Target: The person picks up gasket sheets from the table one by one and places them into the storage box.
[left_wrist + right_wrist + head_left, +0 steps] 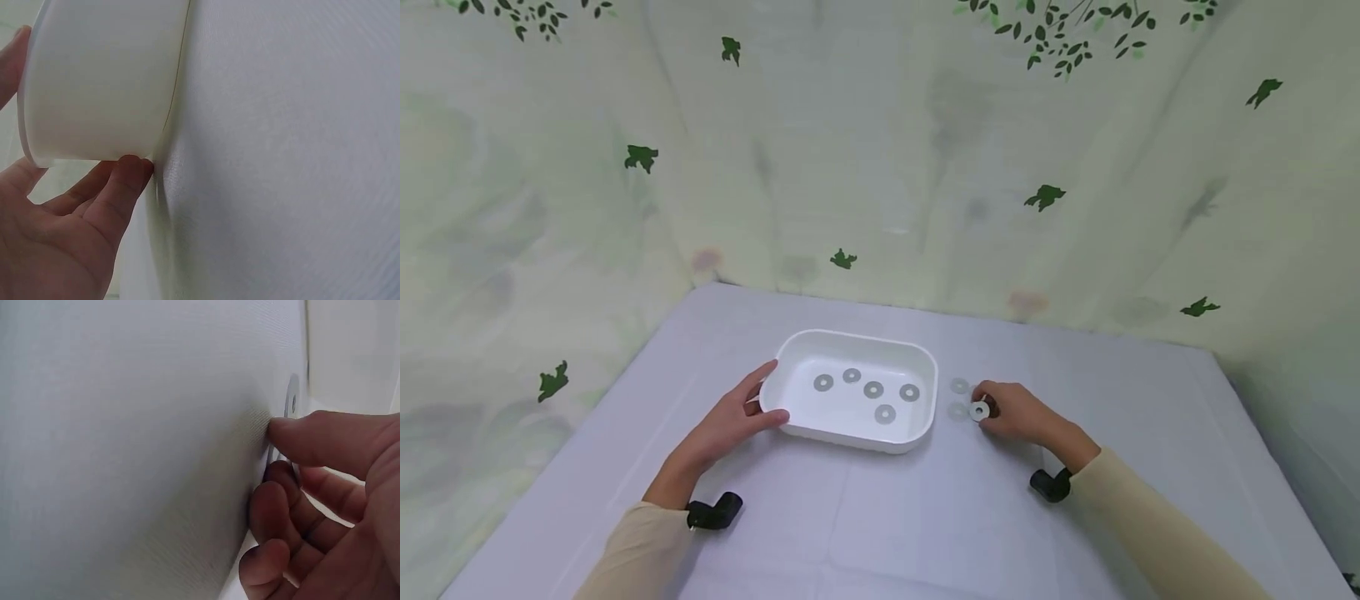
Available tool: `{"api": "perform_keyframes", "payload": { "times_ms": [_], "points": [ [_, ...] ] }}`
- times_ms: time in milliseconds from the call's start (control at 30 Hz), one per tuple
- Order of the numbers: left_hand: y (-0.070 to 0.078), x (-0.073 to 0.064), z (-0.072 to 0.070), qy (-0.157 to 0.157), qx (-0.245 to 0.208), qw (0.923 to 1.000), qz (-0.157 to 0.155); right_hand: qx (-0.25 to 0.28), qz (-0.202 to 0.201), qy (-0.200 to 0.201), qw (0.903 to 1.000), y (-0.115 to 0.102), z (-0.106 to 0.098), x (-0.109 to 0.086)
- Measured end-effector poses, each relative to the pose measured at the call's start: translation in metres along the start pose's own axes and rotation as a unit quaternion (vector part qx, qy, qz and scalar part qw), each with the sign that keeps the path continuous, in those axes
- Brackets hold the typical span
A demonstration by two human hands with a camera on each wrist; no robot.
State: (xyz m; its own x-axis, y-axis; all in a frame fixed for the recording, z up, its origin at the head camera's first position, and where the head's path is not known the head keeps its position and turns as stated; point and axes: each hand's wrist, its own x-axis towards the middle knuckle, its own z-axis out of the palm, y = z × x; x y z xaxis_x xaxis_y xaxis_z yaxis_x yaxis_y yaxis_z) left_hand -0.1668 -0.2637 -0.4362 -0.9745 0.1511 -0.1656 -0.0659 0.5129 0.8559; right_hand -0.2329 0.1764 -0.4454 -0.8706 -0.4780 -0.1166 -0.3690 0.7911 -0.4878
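A white rectangular tray (850, 435) with rounded corners stands on the table, and several flat grey washers (873, 390) lie spread over its floor. My left hand (730, 425) holds the tray's left end, thumb at the front rim and fingers along the side; the left wrist view shows the fingertips (128, 165) against the tray wall near its base. To the right of the tray, my right hand (1011, 411) pinches a washer (979, 411) between thumb and fingers, close over the cloth. Two more washers (959, 386) lie on the table between that hand and the tray.
A pale cloth (880, 517) covers the table, slightly creased. Behind and at the sides hangs a light curtain (880, 167) printed with green leaves and birds. Black wrist cameras (715, 511) sit on both wrists.
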Motion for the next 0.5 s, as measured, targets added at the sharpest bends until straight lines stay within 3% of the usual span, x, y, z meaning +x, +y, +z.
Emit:
{"api": "perform_keyframes", "payload": {
  "times_ms": [233, 500],
  "points": [
    [-0.002, 0.002, 0.001, 0.0, 0.0, 1.0, -0.003, 0.034, -0.018, 0.007, 0.9992, 0.002, -0.016, 0.0],
    [-0.001, 0.002, 0.002, 0.003, 0.007, 1.0, 0.003, 0.039, -0.076, 0.052, 0.995, 0.002, -0.034, 0.001]
  ]
}}
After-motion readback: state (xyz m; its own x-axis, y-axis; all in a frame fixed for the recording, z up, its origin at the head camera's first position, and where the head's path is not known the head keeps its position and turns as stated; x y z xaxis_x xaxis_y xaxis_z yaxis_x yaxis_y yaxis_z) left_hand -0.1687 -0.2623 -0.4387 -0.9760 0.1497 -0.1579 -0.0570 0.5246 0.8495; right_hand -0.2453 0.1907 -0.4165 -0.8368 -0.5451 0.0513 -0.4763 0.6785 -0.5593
